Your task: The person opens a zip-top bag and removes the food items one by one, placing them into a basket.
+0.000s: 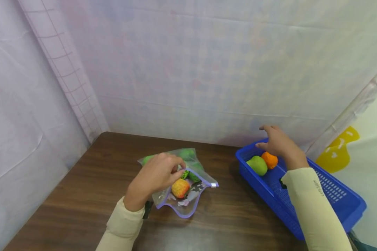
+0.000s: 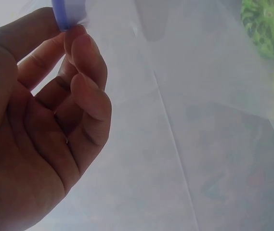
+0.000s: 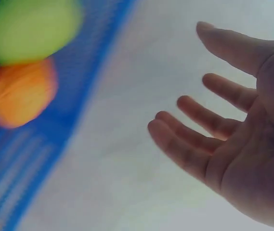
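A clear zip bag (image 1: 204,174) with a purple edge lies on the table, its mouth spread toward me. Inside are a yellow-red fruit (image 1: 180,188) and several green items (image 1: 187,154), partly hidden by plastic and hand. My left hand (image 1: 158,176) pinches the bag's purple edge (image 2: 68,13) between thumb and fingertips. Above the far end of a blue basket (image 1: 260,190) hovers my right hand (image 1: 279,143), fingers spread and holding nothing. A green fruit (image 1: 257,165) and an orange fruit (image 1: 270,160) sit side by side in the basket beneath it.
The dark wooden table (image 1: 81,195) reaches back to a pale curtain (image 1: 188,69). White sheeting (image 1: 25,115) hangs on the left. Beyond the basket on the right, a yellow shape (image 1: 336,153) shows on a pale surface.
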`<state>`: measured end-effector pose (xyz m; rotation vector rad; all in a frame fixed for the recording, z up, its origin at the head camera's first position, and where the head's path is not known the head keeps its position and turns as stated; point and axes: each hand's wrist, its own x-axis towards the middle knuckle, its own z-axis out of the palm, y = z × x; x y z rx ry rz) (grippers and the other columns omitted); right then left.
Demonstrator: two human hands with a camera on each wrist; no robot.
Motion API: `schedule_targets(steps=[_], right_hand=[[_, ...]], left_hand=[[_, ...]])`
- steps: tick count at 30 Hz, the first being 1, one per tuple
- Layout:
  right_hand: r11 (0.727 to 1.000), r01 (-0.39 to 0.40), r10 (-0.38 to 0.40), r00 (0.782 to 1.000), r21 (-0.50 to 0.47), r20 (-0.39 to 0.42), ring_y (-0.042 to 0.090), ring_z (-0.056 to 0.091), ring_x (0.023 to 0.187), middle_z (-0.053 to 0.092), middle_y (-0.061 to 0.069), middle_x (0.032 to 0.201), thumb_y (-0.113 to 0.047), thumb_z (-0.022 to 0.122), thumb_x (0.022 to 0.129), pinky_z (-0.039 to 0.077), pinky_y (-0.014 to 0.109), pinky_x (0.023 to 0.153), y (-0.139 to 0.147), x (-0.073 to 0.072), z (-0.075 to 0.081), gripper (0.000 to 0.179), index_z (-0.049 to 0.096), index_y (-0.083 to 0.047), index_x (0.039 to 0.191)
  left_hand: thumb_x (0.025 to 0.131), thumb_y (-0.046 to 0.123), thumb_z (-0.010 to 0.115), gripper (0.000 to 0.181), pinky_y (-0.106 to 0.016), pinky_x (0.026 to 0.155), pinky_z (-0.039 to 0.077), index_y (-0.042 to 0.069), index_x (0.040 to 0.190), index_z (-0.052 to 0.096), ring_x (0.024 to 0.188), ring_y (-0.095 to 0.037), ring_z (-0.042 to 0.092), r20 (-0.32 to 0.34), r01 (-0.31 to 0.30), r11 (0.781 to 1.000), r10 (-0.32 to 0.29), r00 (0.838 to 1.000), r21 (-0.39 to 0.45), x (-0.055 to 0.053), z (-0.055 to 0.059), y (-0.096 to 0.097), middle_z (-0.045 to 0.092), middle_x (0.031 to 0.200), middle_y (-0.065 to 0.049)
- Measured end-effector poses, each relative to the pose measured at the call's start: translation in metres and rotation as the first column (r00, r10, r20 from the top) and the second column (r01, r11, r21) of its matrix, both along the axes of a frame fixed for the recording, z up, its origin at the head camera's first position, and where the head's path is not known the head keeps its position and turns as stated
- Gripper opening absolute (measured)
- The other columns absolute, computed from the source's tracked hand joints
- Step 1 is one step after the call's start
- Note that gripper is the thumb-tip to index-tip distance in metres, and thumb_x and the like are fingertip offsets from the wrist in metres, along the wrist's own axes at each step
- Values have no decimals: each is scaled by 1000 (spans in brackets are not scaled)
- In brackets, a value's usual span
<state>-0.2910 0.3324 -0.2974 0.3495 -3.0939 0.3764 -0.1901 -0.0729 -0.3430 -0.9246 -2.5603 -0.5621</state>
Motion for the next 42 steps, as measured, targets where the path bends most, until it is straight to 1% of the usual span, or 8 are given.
schedule_targets(steps=[4,8,13,17,19,22,29,42], right_hand=[[997,-78,74,987,-19,-139,53,43,130,37,31,150,-29,69,96,38,68,103,-45,34,22,69,37,-3,152],[977,-191,154,939,-94,-307,44,52,125,49,22,141,-25,71,95,44,62,99,-85,69,30,62,44,-5,148],[933,-337,217,808,-127,-548,33,60,115,60,15,129,-20,75,92,51,52,92,-123,107,31,52,56,-5,137],[860,-492,292,691,-134,-662,23,65,107,66,8,120,-18,77,89,54,39,89,-147,139,26,42,63,-5,126],[806,-574,341,651,-146,-678,19,66,105,68,5,117,-18,76,89,53,33,90,-158,153,22,36,66,-6,121],[747,-643,394,631,-167,-668,13,66,102,69,0,115,-20,73,92,52,25,88,-172,169,15,29,67,-10,119],[724,-656,414,661,-214,-625,9,64,93,67,0,112,-16,75,90,56,25,78,-189,178,-8,27,66,-12,115],[861,-509,480,819,-10,-314,14,65,105,65,2,124,-26,75,90,57,35,87,-212,162,-36,38,65,-9,123]], left_hand=[[88,15,71,7,-18,49,26,15,92,77,51,-1,30,-1,3,1000,-3,1000,4,1,1,0,39,54,12],[88,16,72,7,-18,49,27,15,92,77,51,-1,31,1,-1,1000,1,1000,6,2,1,-1,40,55,12],[88,16,72,7,-18,48,28,14,92,77,51,-1,32,-32,-2,1000,3,999,26,4,1,-1,42,56,12],[87,14,72,7,-17,48,30,13,91,77,53,-1,34,-72,6,999,-3,997,47,4,0,-1,45,59,11],[87,12,72,7,-17,49,31,12,91,77,54,-1,35,-90,13,998,-7,996,59,3,0,-1,46,60,10],[86,11,72,7,-17,48,32,11,91,77,54,-2,36,-115,20,997,-11,993,79,2,0,-1,49,62,8],[87,12,73,6,-16,48,32,10,91,77,54,-1,37,-140,36,995,-22,990,98,4,-1,-1,52,64,7],[87,14,74,4,-17,49,34,12,90,76,54,-2,40,-165,15,993,5,986,118,5,2,-2,54,66,8]])
